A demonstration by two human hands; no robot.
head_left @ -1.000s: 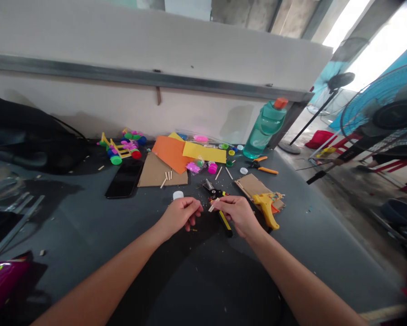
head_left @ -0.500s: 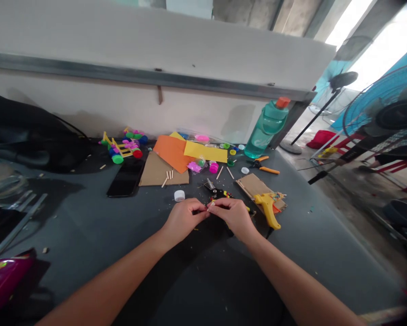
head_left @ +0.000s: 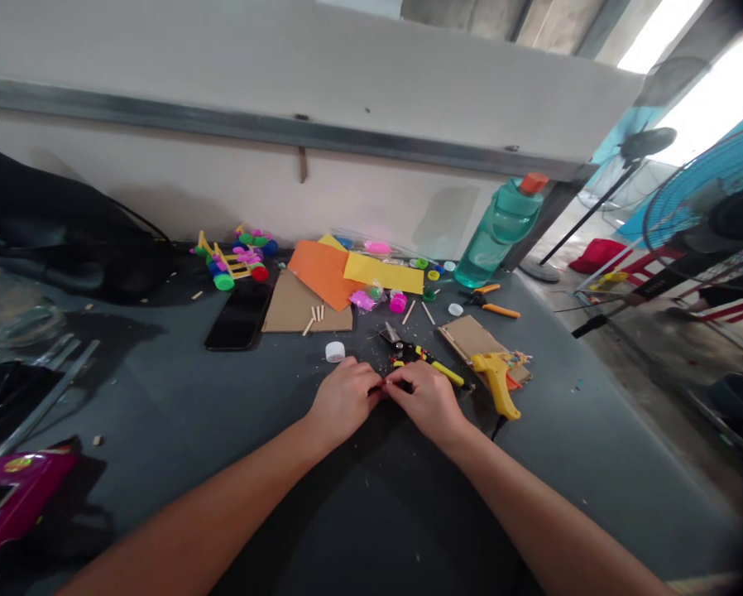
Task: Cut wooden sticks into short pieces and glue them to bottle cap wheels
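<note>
My left hand [head_left: 345, 401] and my right hand [head_left: 430, 401] meet over the dark table, thumbs and fingers of both pinched closed tip to tip. Something tiny and pale shows between the fingertips, too small to name. Just beyond the right hand lie pliers [head_left: 444, 371] with yellow-and-black handles, partly hidden by that hand. A white round cap or roll [head_left: 334, 353] sits beyond the left hand. To the right, a yellow glue gun [head_left: 499, 387] rests partly on a piece of cardboard [head_left: 467, 334].
Short wooden sticks [head_left: 310, 321] lie on cardboard [head_left: 278, 310] beside a black phone [head_left: 238, 319]. Orange paper [head_left: 322, 273], yellow paper [head_left: 384, 271], bottle caps [head_left: 398, 302], orange-handled pliers [head_left: 500, 310] and a green bottle [head_left: 499, 236] stand or lie farther back. A magenta device [head_left: 27, 501] is at left.
The view has shifted slightly, so the table's things appear farther right. My hands stay pinched together, drawn a little nearer to me, and more of the pliers shows. The pale piece is less visible.
</note>
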